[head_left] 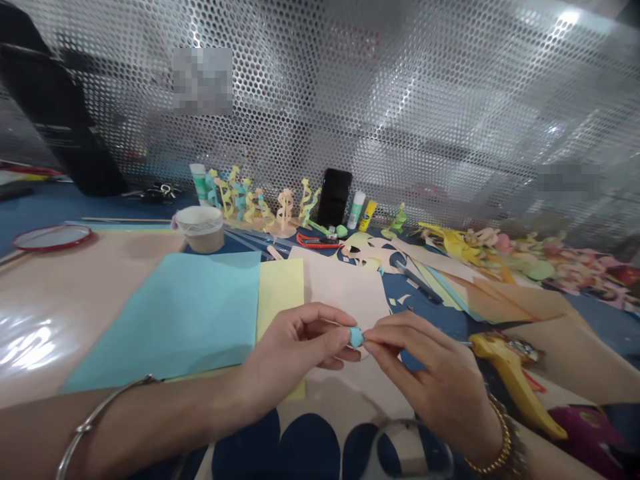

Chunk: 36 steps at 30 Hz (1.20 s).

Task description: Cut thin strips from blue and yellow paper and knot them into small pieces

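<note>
Between the thumb and fingers of my left hand (305,337) is a small light-blue paper piece (355,337), held above the sheets. My right hand (425,373) is closed in a pinch at the right edge of that piece. What its fingertips grip is too small to make out, though a thin line shows behind the hand. Under my hands lies a pale pink paper sheet (345,287), with a yellow sheet (280,287) and a large blue sheet (200,313) to the left. Scalloped pink paper (320,400) lies nearest me, beside a grey looped handle (373,460).
Spiral paper figures (240,200), a black phone (335,197) and glue sticks (356,210) stand along the perforated metal panel (300,100). A tape roll (201,230) is at left. Right are a dark pen-like tool (425,287), a yellow-handled tool (517,383) and piled paper flowers (565,263).
</note>
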### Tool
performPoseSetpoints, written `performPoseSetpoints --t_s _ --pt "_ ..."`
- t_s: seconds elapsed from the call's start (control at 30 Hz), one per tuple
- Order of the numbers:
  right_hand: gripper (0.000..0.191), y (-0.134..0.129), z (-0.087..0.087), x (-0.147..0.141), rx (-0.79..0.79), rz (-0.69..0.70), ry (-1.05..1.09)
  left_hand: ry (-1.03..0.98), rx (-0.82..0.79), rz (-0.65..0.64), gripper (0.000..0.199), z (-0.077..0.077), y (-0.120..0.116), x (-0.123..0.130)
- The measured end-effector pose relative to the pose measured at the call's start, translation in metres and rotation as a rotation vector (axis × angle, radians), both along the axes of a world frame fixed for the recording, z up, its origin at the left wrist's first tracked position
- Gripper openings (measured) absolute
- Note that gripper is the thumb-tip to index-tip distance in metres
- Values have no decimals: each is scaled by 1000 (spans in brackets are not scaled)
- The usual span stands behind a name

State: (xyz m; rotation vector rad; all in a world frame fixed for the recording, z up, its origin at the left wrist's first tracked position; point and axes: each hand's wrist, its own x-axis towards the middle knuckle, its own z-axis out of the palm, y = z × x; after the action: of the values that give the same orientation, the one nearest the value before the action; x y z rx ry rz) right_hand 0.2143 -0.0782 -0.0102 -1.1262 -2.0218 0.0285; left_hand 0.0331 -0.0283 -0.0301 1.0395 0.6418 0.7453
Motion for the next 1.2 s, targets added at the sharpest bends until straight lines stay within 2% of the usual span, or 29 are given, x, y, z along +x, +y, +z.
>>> performPoseSetpoints --t_s 0.4,0.5,0.67,0.77,0.97,1.2 --pt "12 -4 -5 1 53 -12 -106 -9 33 -47 10 3 -2 0" --pt "10 -4 -3 3 79 -13 -140 -17 39 -18 10 2 -1 0" --pt "12 -4 2 1 -15 6 26 -73 72 25 13 -2 1 1" --pt "12 -3 3 -1 -85 8 124 -51 153 37 12 -4 1 0" --pt "12 0 3 -2 -65 27 135 -48 227 6 14 -7 0 -1" --pt "20 -1 0 -1 -78 73 147 -22 234 53 19 -2 -2 -1"
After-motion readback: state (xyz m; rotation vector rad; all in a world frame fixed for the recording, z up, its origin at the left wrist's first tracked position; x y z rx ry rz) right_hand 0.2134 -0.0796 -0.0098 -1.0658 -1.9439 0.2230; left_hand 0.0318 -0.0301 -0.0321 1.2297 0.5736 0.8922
